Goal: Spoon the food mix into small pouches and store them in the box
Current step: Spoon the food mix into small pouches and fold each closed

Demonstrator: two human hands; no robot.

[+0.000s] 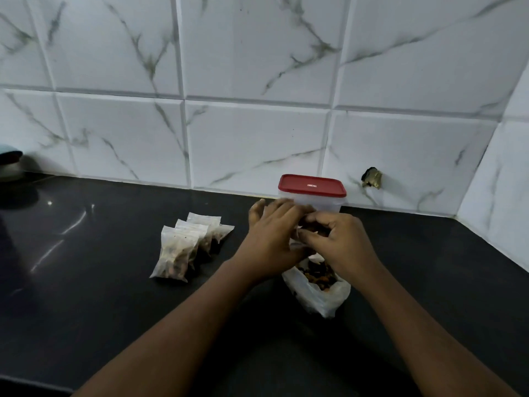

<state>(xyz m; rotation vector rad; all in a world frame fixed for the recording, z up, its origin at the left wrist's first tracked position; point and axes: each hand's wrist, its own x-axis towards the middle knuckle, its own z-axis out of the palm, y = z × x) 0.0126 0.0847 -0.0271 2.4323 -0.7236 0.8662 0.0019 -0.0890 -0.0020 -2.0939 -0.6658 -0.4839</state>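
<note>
Left hand (272,239), right hand (342,243) pinch dark-filled pouch (311,226)

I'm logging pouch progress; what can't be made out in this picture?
Head view only.
small pouch: mostly covered by left hand and right hand; sealed or open unclear.
box: hands hide its lower wall; contents unclear.
lid: label too small to read.
object at left edge: cut off by the frame.

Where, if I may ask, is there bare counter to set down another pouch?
Bare counter lies left of the filled pouches, and right of the box and open bag. Crowded between pouches and box, where left hand and right hand handle another pouch.
</note>
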